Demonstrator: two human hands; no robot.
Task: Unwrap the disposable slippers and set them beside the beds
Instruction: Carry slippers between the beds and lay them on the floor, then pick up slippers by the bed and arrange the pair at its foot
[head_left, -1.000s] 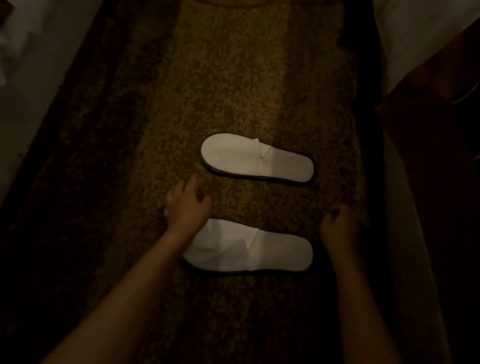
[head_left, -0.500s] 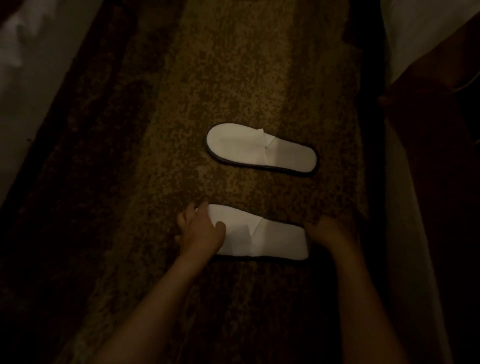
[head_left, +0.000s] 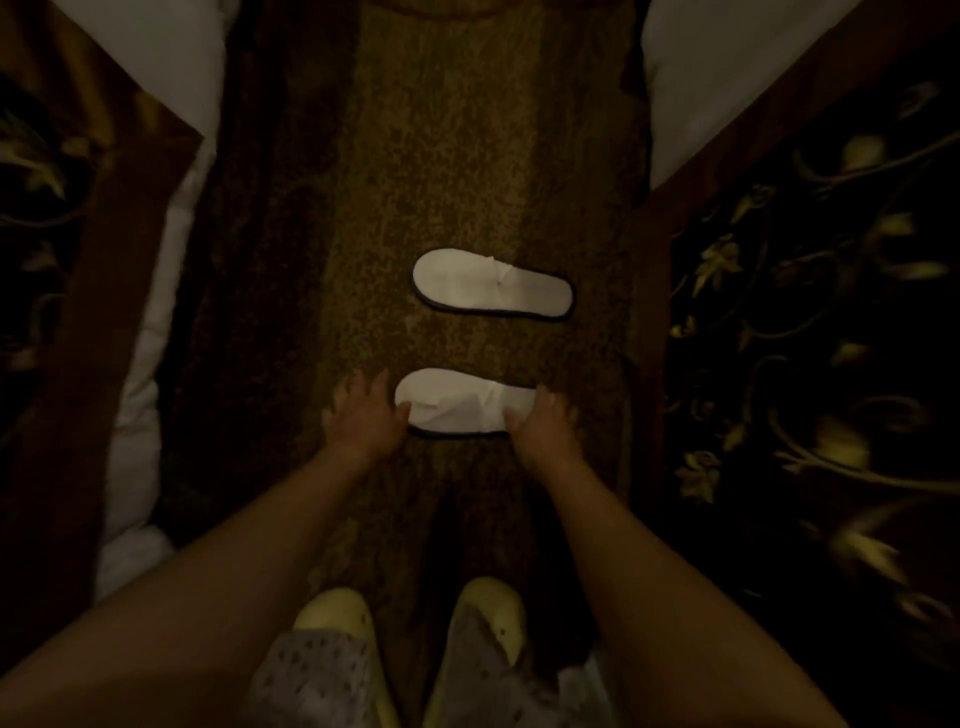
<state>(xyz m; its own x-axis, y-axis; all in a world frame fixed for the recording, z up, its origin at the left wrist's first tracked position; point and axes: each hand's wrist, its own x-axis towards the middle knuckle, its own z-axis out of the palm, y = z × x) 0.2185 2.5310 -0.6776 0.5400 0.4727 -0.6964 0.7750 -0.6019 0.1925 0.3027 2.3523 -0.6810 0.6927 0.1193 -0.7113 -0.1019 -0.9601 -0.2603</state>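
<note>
Two white disposable slippers lie flat on the brown carpet between two beds, toes pointing left. The far slipper (head_left: 492, 285) lies alone. The near slipper (head_left: 457, 402) sits between my hands. My left hand (head_left: 363, 415) rests at its toe end, fingers spread, thumb touching the edge. My right hand (head_left: 543, 423) covers its heel end, fingers over the sole, thumb on top. The room is dim.
A bed with white linen (head_left: 156, 332) and a dark patterned runner runs along the left. Another bed with a dark floral runner (head_left: 810, 322) runs along the right. My feet in yellow shoes (head_left: 337, 618) stand on the carpet strip (head_left: 467, 156) below.
The view has pulled back and up, showing both beds and my feet. My right hand has moved onto the near slipper's heel; my left hand has slid off its toe to the edge.
</note>
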